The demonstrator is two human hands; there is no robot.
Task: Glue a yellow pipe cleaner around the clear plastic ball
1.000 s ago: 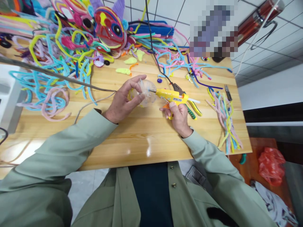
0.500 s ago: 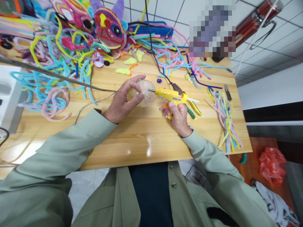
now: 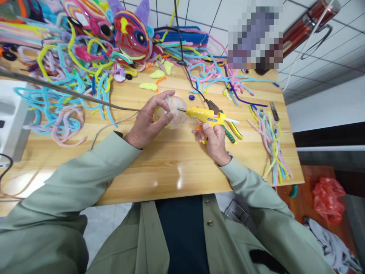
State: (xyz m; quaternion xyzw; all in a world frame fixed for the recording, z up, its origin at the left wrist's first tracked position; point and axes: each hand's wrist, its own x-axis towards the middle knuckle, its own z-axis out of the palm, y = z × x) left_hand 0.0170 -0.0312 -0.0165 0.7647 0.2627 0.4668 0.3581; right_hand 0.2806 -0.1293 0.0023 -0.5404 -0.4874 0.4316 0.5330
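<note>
Yellow glue gun (image 3: 201,113), gripped in the right hand (image 3: 216,141) near frame centre, points its long axis leftward, nozzle at the clear rounded plastic piece (image 3: 180,121) pinched by the left hand (image 3: 148,121).

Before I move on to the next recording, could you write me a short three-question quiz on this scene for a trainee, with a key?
1. Which grip holds the yellow glue gun?
2. True or false: the metal nozzle points toward the clear plastic piece.
3. Fill in the colour: the crumpled plastic bag beyond the right edge of the wooden table is ____.

Key: 1. The right grip. 2. True. 3. Red.
</note>
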